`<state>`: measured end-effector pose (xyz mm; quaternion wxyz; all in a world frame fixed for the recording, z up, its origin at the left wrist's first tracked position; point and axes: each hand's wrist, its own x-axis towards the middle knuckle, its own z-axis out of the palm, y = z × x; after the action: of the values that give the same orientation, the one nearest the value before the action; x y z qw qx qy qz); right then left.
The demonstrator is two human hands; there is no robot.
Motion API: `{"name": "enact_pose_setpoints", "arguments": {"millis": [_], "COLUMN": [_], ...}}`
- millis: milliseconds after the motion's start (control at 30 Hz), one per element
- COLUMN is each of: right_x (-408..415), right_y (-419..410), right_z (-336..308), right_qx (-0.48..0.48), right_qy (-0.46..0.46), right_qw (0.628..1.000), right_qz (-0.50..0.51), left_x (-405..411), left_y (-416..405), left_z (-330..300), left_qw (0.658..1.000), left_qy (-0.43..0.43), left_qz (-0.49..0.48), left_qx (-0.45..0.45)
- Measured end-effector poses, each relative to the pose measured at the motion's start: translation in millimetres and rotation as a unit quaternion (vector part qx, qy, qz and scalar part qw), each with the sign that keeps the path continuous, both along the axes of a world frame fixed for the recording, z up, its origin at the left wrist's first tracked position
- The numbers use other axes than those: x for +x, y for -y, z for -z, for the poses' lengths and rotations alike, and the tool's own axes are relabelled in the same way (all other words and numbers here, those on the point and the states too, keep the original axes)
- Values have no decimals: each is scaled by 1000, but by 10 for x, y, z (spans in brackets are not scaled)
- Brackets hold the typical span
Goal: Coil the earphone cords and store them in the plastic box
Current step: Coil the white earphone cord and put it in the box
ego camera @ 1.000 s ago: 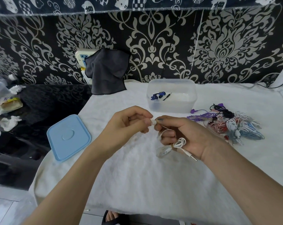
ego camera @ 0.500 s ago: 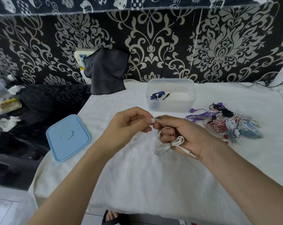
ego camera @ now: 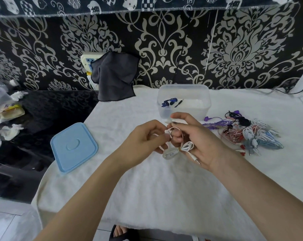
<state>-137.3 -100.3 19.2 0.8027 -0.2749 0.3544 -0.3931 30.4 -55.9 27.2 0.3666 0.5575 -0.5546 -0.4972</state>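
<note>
Right hand point(ego camera: 199, 140) has lifted its earbud; both hands pinch the white earphone cord point(ego camera: 183, 146).

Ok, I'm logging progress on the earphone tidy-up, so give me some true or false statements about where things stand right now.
1. The clear plastic box already holds a coiled blue earphone set. True.
2. The light blue square lid is snapped onto the box. False: it lies flat on the white cloth, left of the hands.
3. Both the left hand and the right hand grip the white earphone cord. True.
4. The tangled pile of purple, red and white earphones sits left of the box. False: it lies to the box's right.
5. A dark grey cloth hangs against the patterned wall. True.
</note>
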Motion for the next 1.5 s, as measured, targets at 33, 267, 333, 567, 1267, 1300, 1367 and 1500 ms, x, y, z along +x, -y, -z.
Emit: {"name": "enact_pose_setpoints", "arguments": {"millis": [33,267,333,567,1267,1300,1367,1500], "right_x": [0,52,49,71,35,35,32,38], "right_y": [-9,-89,-101,-66,-53,-58,-58,-44], "right_z": [-1,34,62,126,125,118,108,101], "right_qx": [-22,-212,-243,-200,-177,-175,-174,-174], "right_qy": [-40,-273,-280,-242,-205,-201,-194,-204], "right_qw": [999,939,929,949,963,964,965,963], "right_qz": [-7,4,7,0,6,4,4,14], "left_x": [8,75,95,376,498,493,469,303], "left_y": [5,43,46,110,161,159,151,114], "left_z": [-7,-38,-26,153,439,436,405,254], "left_qw": [1000,998,998,974,920,919,920,959], "left_qy": [3,22,29,196,390,390,382,258], "left_qz": [-9,-51,-50,-109,-16,-14,-10,-28], "left_qx": [-2,-4,-4,-40,-48,-56,-85,-117]}}
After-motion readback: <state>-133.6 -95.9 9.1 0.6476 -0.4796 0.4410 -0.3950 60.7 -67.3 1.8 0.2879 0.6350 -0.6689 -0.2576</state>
